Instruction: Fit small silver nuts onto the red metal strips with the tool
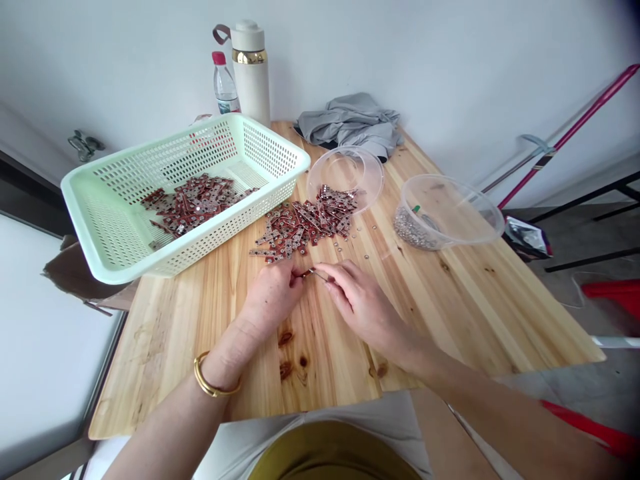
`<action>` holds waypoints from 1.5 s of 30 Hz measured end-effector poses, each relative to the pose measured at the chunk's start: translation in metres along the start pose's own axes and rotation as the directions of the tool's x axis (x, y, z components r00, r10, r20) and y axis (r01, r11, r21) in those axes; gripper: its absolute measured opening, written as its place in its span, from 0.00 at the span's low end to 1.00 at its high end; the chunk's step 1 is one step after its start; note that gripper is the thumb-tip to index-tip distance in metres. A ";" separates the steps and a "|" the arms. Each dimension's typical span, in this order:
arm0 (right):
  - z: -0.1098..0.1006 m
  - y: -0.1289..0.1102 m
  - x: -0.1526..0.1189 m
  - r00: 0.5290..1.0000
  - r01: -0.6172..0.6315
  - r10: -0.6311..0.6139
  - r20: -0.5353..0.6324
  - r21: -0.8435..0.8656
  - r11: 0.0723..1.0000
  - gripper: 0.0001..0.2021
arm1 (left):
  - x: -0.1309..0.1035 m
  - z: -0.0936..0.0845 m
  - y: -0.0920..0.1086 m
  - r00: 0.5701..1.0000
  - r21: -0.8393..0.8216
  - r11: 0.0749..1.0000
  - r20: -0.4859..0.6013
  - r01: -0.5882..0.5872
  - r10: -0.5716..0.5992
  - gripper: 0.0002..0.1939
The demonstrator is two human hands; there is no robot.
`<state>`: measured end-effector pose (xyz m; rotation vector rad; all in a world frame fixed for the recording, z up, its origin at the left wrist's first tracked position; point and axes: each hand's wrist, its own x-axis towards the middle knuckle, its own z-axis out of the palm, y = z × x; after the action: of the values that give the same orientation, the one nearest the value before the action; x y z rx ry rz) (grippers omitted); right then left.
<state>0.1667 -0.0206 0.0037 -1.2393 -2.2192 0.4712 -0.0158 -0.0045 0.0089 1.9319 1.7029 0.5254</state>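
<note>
My left hand (273, 293) is closed over the near side of the pile, pinching a small reddish-brown strip (306, 273) whose end shows past the fingers. My right hand (367, 303) meets it from the right, fingers closed on a thin metal tool (321, 275) with its tip at the strip; the tool's kind is mostly hidden. Just beyond both hands lies a heap of reddish-brown strips (305, 223) with metal-coloured faces. A few small metal rings (367, 257) are scattered on the wood to the right of the heap.
A pale green basket (200, 250) holding more strips stands on the left. On the right, a clear tub (450, 233) contains small metal parts; a clear lid (370, 167) lies behind the heap. Grey cloth (350, 120), a white flask (253, 83) and a bottle (225, 87) are at the back.
</note>
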 end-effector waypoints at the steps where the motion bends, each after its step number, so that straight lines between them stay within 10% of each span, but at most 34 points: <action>1: 0.000 -0.001 -0.004 1.000 -0.008 0.008 0.010 0.006 1.000 0.14 | 0.000 0.000 0.000 1.000 0.008 1.000 -0.001 0.007 -0.007 0.06; 15: 0.010 -0.001 -0.005 0.999 -0.035 0.036 0.038 -0.003 0.999 0.15 | 0.000 -0.001 0.000 1.000 0.010 1.000 0.004 0.020 -0.020 0.05; 32: 0.027 -0.019 -0.016 0.998 -0.017 0.043 0.048 -0.438 0.899 0.19 | 0.002 -0.005 0.002 0.998 0.031 0.998 0.023 0.050 -0.050 0.07; 40: 0.009 -0.001 -0.005 0.993 -0.057 0.060 -0.102 0.030 0.998 0.14 | -0.001 -0.002 0.002 1.000 -0.035 0.999 -0.009 0.006 -0.006 0.07; 43: -0.011 0.009 -0.005 0.962 -0.097 0.115 -0.249 0.081 0.992 0.12 | -0.007 -0.034 0.006 0.983 -0.101 0.993 -0.181 -0.059 0.040 0.06; 45: -0.024 0.016 -0.008 0.944 -0.114 0.132 -0.303 0.075 0.991 0.11 | -0.009 -0.069 0.005 0.861 -0.033 0.996 -0.507 -0.081 0.053 0.07</action>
<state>0.1956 -0.0186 0.0117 -1.3282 -1.8634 0.3580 -0.0545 -0.0055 0.0673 1.9292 1.9028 1.1811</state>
